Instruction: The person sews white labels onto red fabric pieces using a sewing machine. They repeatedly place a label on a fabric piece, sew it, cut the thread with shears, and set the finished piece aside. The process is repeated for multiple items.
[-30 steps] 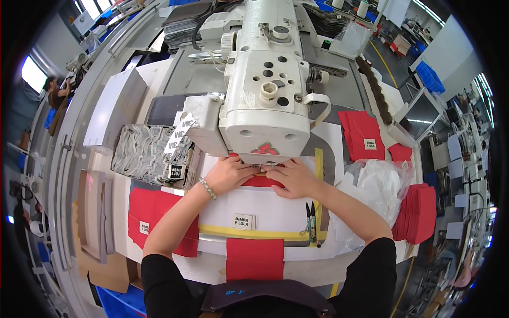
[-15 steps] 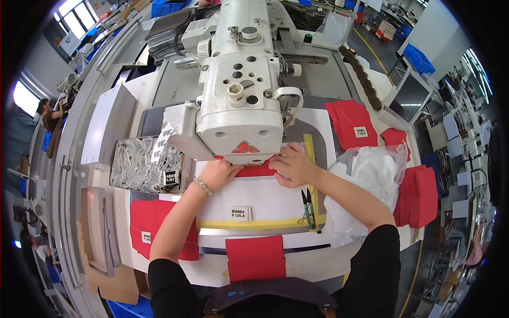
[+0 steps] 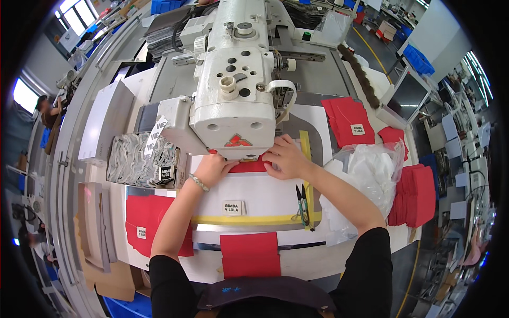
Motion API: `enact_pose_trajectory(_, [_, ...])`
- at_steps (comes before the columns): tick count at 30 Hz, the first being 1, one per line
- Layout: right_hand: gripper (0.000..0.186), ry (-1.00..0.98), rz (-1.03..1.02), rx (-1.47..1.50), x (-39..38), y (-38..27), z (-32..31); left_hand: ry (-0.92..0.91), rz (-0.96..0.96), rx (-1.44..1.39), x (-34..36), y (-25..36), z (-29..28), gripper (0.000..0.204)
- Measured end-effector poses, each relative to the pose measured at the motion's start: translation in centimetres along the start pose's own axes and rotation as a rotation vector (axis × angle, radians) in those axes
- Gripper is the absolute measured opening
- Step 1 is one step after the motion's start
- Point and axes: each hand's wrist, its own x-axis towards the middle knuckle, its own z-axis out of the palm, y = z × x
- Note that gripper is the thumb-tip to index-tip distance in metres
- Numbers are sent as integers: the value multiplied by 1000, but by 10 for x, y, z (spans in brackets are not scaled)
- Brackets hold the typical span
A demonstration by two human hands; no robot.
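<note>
Under the front of a white sewing machine head [image 3: 233,119] lies a red fabric piece [image 3: 248,167]. My left hand [image 3: 211,169], with a beaded bracelet at its wrist, holds its left side, thumb and fingers drawn together. At its right side my right hand [image 3: 286,159] grips with bent fingers. The machine head hides the far part of the fabric and some fingertips. Closer to me, a small cream label [image 3: 233,208] with dark lettering rests on the white work surface [image 3: 212,196]. Thread snips [image 3: 302,205] with dark blades lie right of it.
Yellow tape [image 3: 254,220] borders the white surface. Red pieces lie in front [image 3: 250,255], at left [image 3: 159,222] and in a stack [image 3: 416,196] at right. A box of labels [image 3: 140,161] stands left. A clear plastic bag [image 3: 366,177] with white pieces sits beside my right forearm.
The whole view has shifted slightly, so everything appears a little further up and left. Both hands stay at the red fabric piece, and the right fingers look slightly more drawn in.
</note>
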Motion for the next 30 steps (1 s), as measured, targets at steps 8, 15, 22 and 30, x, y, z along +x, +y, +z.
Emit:
enact_pose_trajectory(8, [16,49,43,-49,1,-1,3,125,-41,7,-2,7,4,23])
enact_pose_trajectory(15, [14,-19,279,44,-21,3,-12,15,-280,70,-16,15,7,64])
enact_pose_trajectory(22, [11,-343,330,65,-23,-2,-53,155,-151,23,-29,14,-6,71])
enact_pose_trajectory(30, [17,-541,251,-257,-16,-39,-47,127,-134,-12,-26,20,-15,57])
